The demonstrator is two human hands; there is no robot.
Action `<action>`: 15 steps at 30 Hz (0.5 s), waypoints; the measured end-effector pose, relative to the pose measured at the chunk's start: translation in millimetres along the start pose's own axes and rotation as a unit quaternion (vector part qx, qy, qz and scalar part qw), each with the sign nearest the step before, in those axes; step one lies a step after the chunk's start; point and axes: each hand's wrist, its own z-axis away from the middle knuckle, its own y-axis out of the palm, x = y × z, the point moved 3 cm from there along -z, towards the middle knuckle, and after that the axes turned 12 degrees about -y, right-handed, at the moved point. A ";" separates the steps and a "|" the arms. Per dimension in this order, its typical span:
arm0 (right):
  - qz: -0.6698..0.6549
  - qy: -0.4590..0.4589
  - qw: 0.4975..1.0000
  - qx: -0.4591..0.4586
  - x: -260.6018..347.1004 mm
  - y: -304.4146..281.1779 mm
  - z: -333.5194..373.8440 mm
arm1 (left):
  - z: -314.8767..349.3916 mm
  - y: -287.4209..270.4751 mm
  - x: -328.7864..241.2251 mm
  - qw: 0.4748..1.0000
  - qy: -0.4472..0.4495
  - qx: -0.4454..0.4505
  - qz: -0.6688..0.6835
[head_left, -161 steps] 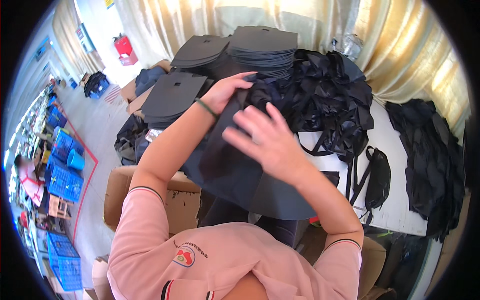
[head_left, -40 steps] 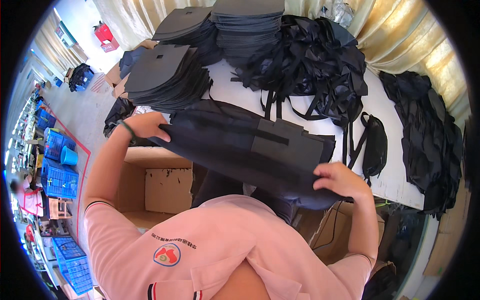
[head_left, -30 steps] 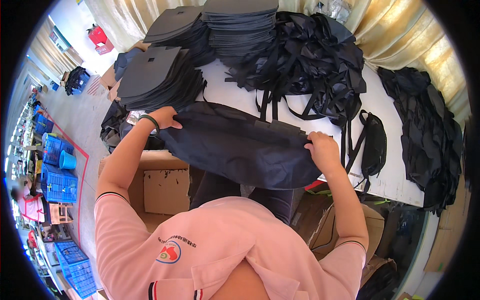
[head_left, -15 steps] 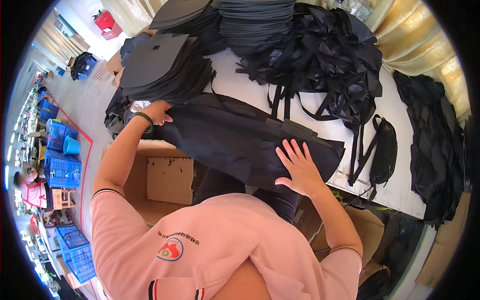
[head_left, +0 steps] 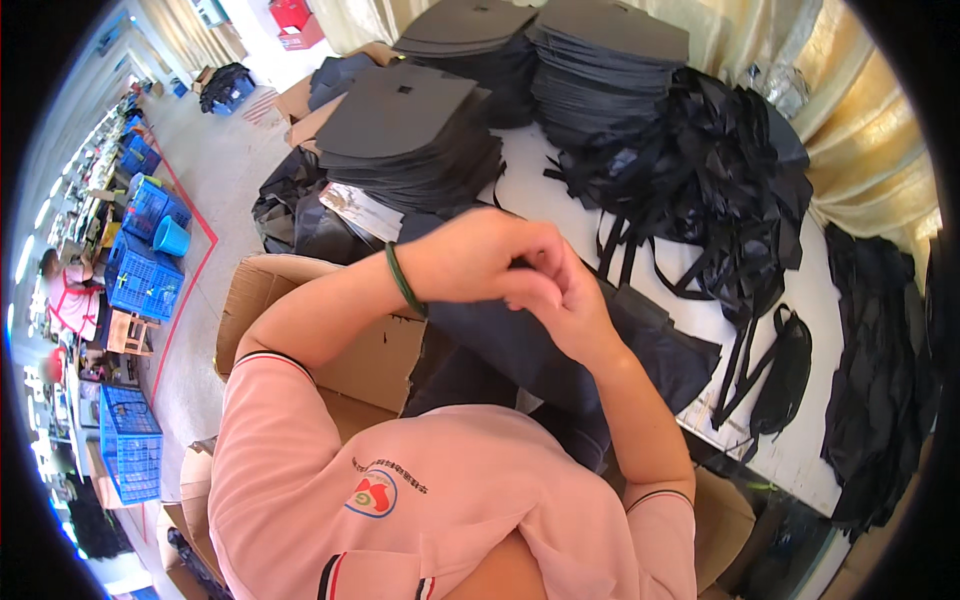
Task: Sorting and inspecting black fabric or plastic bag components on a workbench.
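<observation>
My left hand [head_left: 490, 255], with a green bangle on its wrist, is raised in front of my chest with its fingers curled closed. Touching it, my right hand [head_left: 572, 305] is closed too, fingers bent inward. Whatever is between the fingertips, if anything, is hidden. Below both hands a black fabric piece [head_left: 660, 355], perhaps a bag, lies along the table's near edge and hangs toward my lap. My hands and forearms cover much of it. Just beyond it, black straps [head_left: 625, 245] trail across the white table [head_left: 535, 180].
Stacks of dark grey panels [head_left: 400, 110] stand at the back left and back middle [head_left: 605, 70]. A heap of black strapped fabric [head_left: 700, 170] is behind. A small black pouch [head_left: 783, 370] and hanging black cloth [head_left: 870, 370] lie right. An open cardboard box [head_left: 365, 365] stands below left.
Both hands have left the fabric and come together above it, the left moving right, the right moving up and inward. The fingers have curled, and the whole view has shifted.
</observation>
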 end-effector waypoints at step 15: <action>0.181 0.074 0.980 -0.048 -8.0 -25.0 14.7 | 39.4 -164.1 164.1 0.918 -0.198 -0.225 -0.259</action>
